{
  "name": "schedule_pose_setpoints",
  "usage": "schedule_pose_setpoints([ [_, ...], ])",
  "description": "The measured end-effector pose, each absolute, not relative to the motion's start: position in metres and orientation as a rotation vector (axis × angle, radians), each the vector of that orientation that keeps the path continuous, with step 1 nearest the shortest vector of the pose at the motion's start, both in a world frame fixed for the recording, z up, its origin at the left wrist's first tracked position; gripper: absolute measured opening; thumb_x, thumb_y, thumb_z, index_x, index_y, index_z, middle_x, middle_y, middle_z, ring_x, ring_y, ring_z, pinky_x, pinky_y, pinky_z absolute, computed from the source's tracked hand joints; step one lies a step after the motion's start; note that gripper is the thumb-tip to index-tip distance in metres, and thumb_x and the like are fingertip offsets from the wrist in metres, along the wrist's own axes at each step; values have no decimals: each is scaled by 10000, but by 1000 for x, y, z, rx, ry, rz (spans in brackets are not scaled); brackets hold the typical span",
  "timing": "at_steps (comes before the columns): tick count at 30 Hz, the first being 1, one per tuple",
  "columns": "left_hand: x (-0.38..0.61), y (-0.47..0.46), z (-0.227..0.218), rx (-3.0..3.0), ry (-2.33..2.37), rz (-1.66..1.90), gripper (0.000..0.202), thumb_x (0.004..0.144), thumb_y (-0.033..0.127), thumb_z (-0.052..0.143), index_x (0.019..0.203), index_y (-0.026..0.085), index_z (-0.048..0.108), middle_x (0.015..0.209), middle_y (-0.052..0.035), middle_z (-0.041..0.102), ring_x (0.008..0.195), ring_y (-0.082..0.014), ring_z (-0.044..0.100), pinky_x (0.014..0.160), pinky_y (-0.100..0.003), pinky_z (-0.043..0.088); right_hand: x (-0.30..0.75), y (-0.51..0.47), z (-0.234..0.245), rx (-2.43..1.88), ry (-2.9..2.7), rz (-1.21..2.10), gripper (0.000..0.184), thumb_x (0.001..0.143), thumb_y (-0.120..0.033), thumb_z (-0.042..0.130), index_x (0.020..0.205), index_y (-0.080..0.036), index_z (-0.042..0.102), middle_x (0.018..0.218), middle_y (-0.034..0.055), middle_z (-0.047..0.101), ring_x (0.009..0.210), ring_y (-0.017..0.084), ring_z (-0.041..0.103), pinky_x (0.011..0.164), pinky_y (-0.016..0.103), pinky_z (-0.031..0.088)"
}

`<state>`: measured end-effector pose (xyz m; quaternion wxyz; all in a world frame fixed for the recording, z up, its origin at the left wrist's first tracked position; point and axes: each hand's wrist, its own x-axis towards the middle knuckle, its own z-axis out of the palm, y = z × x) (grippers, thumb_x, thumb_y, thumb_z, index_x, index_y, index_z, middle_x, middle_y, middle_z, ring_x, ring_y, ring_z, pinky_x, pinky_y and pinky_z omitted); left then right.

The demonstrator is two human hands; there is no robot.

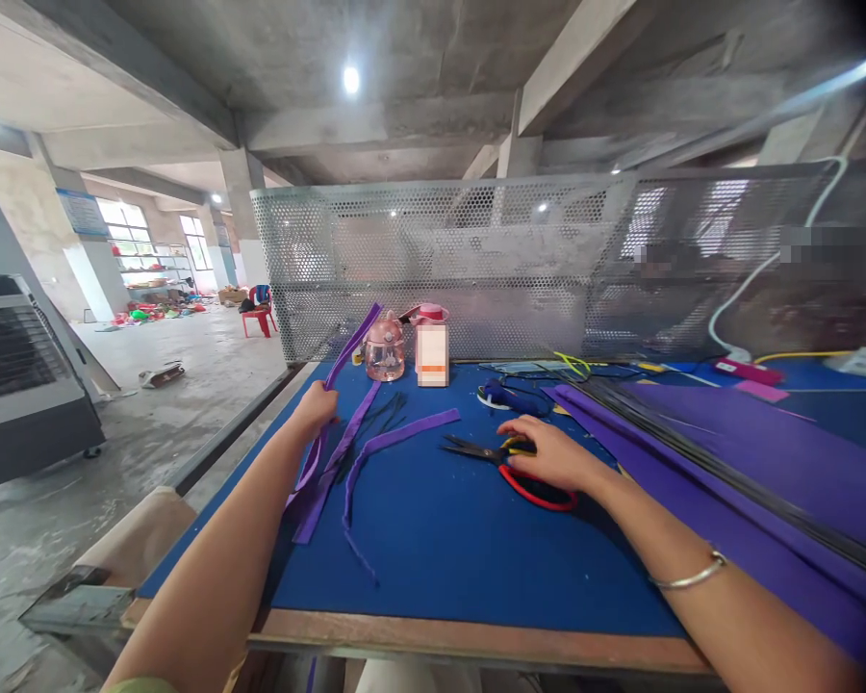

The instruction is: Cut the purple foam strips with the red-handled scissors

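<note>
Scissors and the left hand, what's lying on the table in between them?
In the head view, a straighter purple strip, some thin dark strands and a curved purple strip lie between the left hand and the scissors.

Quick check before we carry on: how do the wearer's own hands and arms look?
The left hand and right hand wear no gloves. A slim, silver-coloured bangle circles the right forearm. A yellowish-green sleeve edge shows on the left arm.

The strips [410, 430] are purple, scissors [491, 454] black-red-yellow, tabletop [447, 558] blue.
</note>
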<state>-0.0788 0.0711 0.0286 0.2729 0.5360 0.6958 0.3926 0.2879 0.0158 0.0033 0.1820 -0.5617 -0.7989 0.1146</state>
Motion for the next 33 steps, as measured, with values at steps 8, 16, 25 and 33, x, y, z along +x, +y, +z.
schedule_pose_setpoints([
  [8, -77, 59, 31, 1242, 1704, 903, 121, 937, 230, 449, 851, 176, 516, 574, 46, 489, 398, -82, 444, 434, -202, 414, 146, 11, 4, -1747, -2435, 244, 613, 935, -574, 479, 1280, -90, 630, 1291, 246, 645, 1214, 399, 587, 969, 513, 456],
  [16, -69, 57, 31, 1223, 1679, 928, 250, 959, 368, 475, 799, 179, 517, 506, 61, 424, 361, -79, 377, 383, -192, 292, 69, 46, -18, -1446, -2583, 277, 722, 944, -525, 492, 1505, -78, 407, 1578, 210, 369, 1442, 384, 345, 1125, 554, 316],
  [25, -28, 38, 28, 1492, 1623, 662, 365, 905, 368, 501, 1186, 151, 582, 939, -92, 712, 721, -198, 667, 636, -301, 536, 212, 35, 21, -1522, -2399, 77, 246, 898, -304, 575, 1005, -191, 766, 957, 89, 785, 875, 250, 713, 712, 295, 464],
  [33, -27, 32, 13, 2462, 1871, 157, 343, 875, 226, 495, 1156, 153, 677, 1197, -185, 673, 1201, -317, 600, 1014, -420, 452, 283, 21, 4, -1556, -2073, 40, 251, 894, -359, 527, 814, -195, 699, 692, 30, 702, 627, 189, 610, 586, 276, 349],
])
